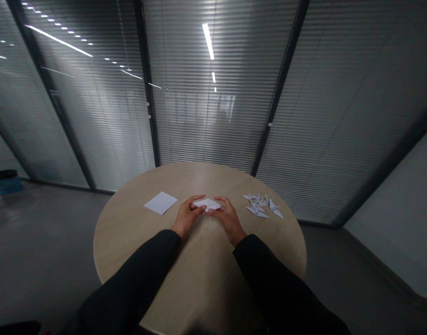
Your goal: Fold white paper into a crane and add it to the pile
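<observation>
A small white folded sheet of paper (208,203) is held between my two hands, just above the table. My left hand (187,215) grips its left end, thumb on the near side and fingers behind. On the right end, my right hand (230,218) pinches it in the same way. The paper looks like a flat, wide diamond with a raised middle. To the left lies white paper (160,203), square and flat; whether it is one sheet or a stack I cannot tell. Several folded paper cranes (258,203) sit in a loose group at the right.
Everything rests on a round, light wood table (199,288). Behind it stands a glass partition with blinds (209,135) and dark frame posts. A blue bin (6,184) with a dark top is on the floor at far left. A pale wall (402,223) rises at right.
</observation>
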Demonstrator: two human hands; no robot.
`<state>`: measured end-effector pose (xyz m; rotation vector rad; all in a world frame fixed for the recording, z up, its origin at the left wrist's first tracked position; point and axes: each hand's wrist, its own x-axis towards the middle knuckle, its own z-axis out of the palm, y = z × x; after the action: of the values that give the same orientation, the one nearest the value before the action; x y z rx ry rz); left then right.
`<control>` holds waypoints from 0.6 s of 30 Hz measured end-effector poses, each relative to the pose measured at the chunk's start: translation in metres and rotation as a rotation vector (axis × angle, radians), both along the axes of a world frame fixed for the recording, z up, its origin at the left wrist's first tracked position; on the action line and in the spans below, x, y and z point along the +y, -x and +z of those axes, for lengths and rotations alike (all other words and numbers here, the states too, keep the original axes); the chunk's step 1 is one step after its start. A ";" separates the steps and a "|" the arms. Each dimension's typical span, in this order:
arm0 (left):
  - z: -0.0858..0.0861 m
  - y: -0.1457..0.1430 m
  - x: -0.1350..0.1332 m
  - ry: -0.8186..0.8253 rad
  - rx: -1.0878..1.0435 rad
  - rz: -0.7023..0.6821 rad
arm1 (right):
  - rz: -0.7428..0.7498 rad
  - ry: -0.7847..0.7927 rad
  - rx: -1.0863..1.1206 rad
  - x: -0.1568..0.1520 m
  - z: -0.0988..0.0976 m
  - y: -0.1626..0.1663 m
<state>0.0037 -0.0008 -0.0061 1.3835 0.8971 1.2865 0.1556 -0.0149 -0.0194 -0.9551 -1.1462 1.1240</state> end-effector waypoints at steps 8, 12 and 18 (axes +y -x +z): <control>0.003 0.000 -0.002 0.024 -0.037 -0.009 | -0.035 0.011 0.033 0.000 0.001 0.001; 0.003 -0.001 -0.002 0.008 -0.011 0.025 | -0.020 -0.010 0.023 0.000 0.001 0.001; 0.006 -0.004 -0.006 -0.019 -0.020 0.050 | -0.012 -0.017 0.037 -0.002 0.004 0.003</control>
<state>0.0074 -0.0064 -0.0002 1.3677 0.9129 1.3474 0.1527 -0.0171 -0.0156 -0.9230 -1.1172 1.1159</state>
